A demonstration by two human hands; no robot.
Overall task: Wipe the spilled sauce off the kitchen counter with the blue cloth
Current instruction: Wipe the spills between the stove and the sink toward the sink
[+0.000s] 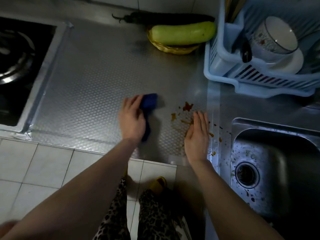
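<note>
Counter wipe: cloth in hand, sauce unwiped

Left hand (132, 118) grips blue cloth (148, 103) on the counter (97, 80), left of sauce (187, 106); right hand (197, 135) flat-fingered, edge-on beside the spill. No legible writing.

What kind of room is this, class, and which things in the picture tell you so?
Most likely a home kitchen. A gas stove is set into the metal counter, a steel sink lies to the right, and a blue dish rack holds bowls.
</note>
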